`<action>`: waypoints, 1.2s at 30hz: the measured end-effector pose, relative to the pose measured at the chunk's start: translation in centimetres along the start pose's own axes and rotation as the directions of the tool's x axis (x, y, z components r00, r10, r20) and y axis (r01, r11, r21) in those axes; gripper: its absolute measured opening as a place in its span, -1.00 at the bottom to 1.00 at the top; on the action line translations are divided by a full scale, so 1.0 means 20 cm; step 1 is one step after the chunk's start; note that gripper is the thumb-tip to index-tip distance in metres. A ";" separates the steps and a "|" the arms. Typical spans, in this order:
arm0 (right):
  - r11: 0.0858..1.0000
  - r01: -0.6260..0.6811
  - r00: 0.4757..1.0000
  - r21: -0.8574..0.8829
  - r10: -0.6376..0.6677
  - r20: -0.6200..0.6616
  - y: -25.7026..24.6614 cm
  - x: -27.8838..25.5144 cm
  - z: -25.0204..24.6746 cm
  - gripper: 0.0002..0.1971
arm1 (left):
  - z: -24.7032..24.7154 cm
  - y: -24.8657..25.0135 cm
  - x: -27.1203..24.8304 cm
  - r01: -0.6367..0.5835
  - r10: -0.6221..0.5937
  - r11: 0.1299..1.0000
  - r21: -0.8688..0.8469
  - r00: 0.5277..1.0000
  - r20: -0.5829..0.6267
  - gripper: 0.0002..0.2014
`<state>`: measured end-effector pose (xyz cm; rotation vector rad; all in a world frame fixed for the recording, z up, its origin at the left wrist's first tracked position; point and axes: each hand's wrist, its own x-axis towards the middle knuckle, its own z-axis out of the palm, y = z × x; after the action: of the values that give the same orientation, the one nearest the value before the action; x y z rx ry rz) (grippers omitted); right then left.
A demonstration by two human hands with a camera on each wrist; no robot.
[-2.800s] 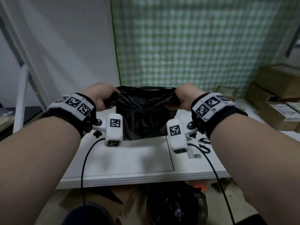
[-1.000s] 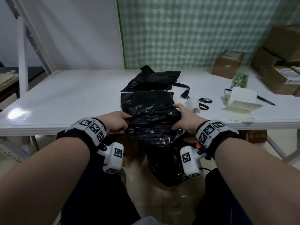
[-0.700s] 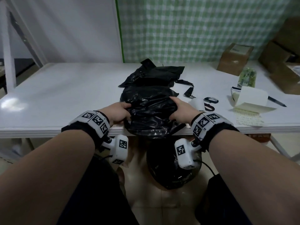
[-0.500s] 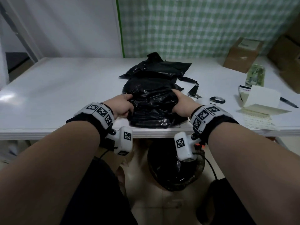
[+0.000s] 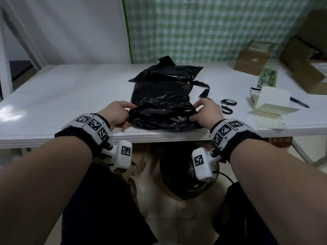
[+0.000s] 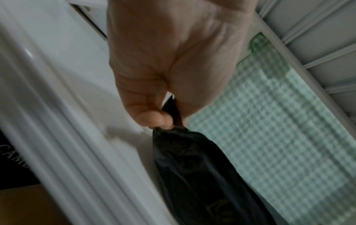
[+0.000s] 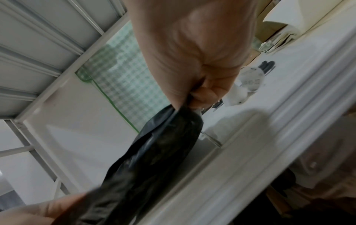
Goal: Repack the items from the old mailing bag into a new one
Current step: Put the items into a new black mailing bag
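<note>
- The left hand (image 5: 117,113) had its fingers (image 6: 154,118) curled and pinching the near left corner of a filled black mailing bag (image 5: 161,105). The left wrist view showed a fold of black film trapped between thumb and fingertips.
- The right hand (image 5: 206,112) did the same at the near right corner, thumb and fingers (image 7: 202,94) closed on bunched black film.
- Judging by the matched grip, both hands held the bag's near end, probably its open mouth, to pull it flat and square it up, likely for folding or sealing. This is a guess, not something seen.
- The filled bag lay on the white worktop (image 5: 70,96), at 12 o'clock from the person, with its near end right at the worktop's front edge.
- Its long axis ran from 6 o'clock to 12 o'clock, straight away from the person. The gripped end pointed at the person and the far end at the checked green wall.
- The film looked loose and crumpled near the hands, smoother farther away.
- A second, flatter black bag (image 5: 168,72) lay just beyond it at 12 o'clock, touching or overlapping its far end. This was probably the old bag, now looking emptied.
- At 2 o'clock lay scissors (image 5: 228,105), then a folded paper pad (image 5: 272,101) with a pen (image 5: 300,103) beside it.
- Cardboard boxes (image 5: 254,57) stood farther off at 2 o'clock.
- Under the worktop, at 6 o'clock, sat a bin lined with black plastic (image 5: 178,175).
</note>
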<state>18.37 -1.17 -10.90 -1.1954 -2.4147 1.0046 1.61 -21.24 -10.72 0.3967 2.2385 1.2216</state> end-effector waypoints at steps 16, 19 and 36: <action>0.972 -0.044 0.992 0.231 0.071 -0.108 -0.03 -0.18 -0.25 -0.73 | -0.15 0.09 -0.29 -0.207 0.191 0.972 -0.106 0.971 -0.146 -0.67; 0.952 -0.010 0.997 0.307 0.035 -0.075 -0.09 -0.18 -0.30 -0.73 | -0.14 0.12 -0.33 -0.193 0.186 0.968 0.160 0.981 0.054 -0.61; 0.979 0.172 0.985 -0.111 -0.170 0.025 -0.22 -0.12 -0.40 -0.69 | -0.15 0.22 -0.24 -0.403 0.425 0.896 0.188 0.900 -0.097 -0.91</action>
<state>21.34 -1.16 -1.93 -0.9952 -2.5652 0.8400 3.76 -23.30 -4.25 0.9236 2.4606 1.3060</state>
